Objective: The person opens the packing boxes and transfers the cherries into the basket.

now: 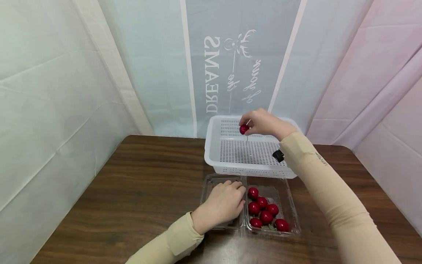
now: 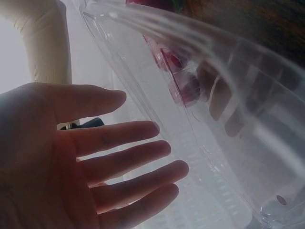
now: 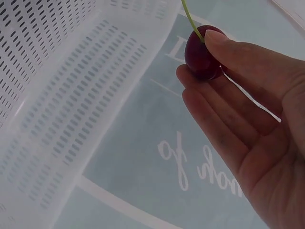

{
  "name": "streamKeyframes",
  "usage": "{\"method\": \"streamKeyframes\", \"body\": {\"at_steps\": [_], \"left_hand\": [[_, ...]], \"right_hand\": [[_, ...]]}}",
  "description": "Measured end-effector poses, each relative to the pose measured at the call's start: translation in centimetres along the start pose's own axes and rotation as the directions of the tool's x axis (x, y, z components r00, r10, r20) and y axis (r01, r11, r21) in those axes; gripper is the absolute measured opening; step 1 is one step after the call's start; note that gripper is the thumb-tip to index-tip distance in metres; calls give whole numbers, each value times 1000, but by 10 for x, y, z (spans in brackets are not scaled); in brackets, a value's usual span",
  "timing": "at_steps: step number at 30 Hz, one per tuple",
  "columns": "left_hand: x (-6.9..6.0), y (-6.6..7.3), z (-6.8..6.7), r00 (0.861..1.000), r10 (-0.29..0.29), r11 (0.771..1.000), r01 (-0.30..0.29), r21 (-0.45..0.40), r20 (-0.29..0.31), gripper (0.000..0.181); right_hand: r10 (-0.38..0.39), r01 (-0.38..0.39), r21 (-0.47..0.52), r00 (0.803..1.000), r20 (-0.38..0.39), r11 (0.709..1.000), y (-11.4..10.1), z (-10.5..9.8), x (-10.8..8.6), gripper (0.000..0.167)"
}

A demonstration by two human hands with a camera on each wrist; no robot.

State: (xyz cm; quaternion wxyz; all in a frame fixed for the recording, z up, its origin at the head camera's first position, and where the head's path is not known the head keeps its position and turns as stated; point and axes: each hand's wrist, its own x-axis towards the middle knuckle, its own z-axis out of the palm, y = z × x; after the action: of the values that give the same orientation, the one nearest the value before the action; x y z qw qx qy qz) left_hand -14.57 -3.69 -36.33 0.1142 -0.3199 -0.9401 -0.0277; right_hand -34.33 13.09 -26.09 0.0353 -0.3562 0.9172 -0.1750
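My right hand [image 1: 263, 123] pinches a dark red cherry [image 1: 244, 129] above the white basket [image 1: 250, 167]. In the right wrist view the cherry [image 3: 202, 53] sits between thumb and fingertips, its green stem pointing up. Several red cherries [image 1: 266, 217] lie in the right half of a clear plastic container [image 1: 293, 216]. Over the container's left half rests my left hand [image 1: 222, 203]. The left wrist view shows the left hand [image 2: 119, 157] with its fingers extended beside the clear plastic [image 2: 257, 129].
The basket stands at the table's back edge, directly behind the clear container. Brown wooden table [image 1: 148, 176] extends on both sides. A printed curtain [image 1: 165, 66] hangs behind, with pale fabric walls [image 1: 43, 91] at the sides.
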Motion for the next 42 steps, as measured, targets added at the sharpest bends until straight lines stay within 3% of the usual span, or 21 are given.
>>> {"method": "streamKeyframes", "body": {"at_steps": [8, 25, 34, 42], "left_hand": [[0, 0, -1, 1000, -1, 1000, 1, 1, -5, 23], [1, 1, 0, 1000, 0, 1000, 0, 9, -1, 24], [1, 1, -1, 1000, -2, 1000, 2, 2, 4, 23], [1, 1, -1, 1000, 5, 1000, -5, 9, 15, 22]], "right_hand": [[-6, 4, 44, 999, 40, 999, 2, 7, 17, 27], [13, -16, 22, 993, 115, 1000, 12, 30, 41, 25], [118, -119, -4, 978, 174, 993, 13, 42, 48, 26], [130, -128, -20, 969, 212, 992, 21, 53, 54, 23]]}}
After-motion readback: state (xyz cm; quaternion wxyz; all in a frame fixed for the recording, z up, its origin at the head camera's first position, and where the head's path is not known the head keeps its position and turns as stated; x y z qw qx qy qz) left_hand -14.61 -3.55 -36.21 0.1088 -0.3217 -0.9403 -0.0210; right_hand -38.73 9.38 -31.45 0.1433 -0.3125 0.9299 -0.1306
